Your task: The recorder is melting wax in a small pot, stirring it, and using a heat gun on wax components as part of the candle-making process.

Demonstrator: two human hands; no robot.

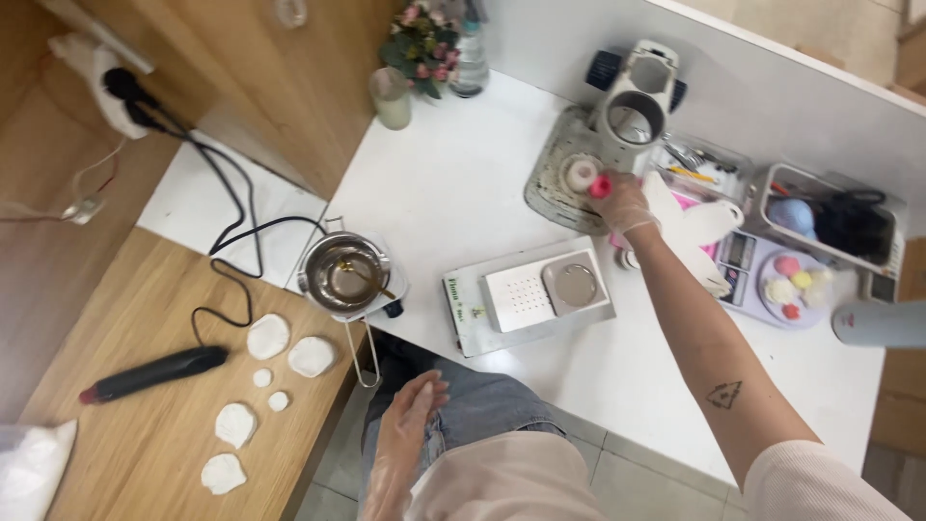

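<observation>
Pink knob [601, 185] pinched in right hand [625, 205] fingers; left hand [410, 410] flat, empty on thigh.

Pot [344, 273] left of hotplate [526, 297]; scale [772, 273] right.

Steel melting pot [343, 273] on white tabletop [453, 183] edge, hotplate [526, 294] beside it. Black heat tool [154, 373] and white discs [268, 337] on wooden bench [116, 318]. Flower pot [422, 41] at back; possibly a scale [772, 280] far right.
</observation>
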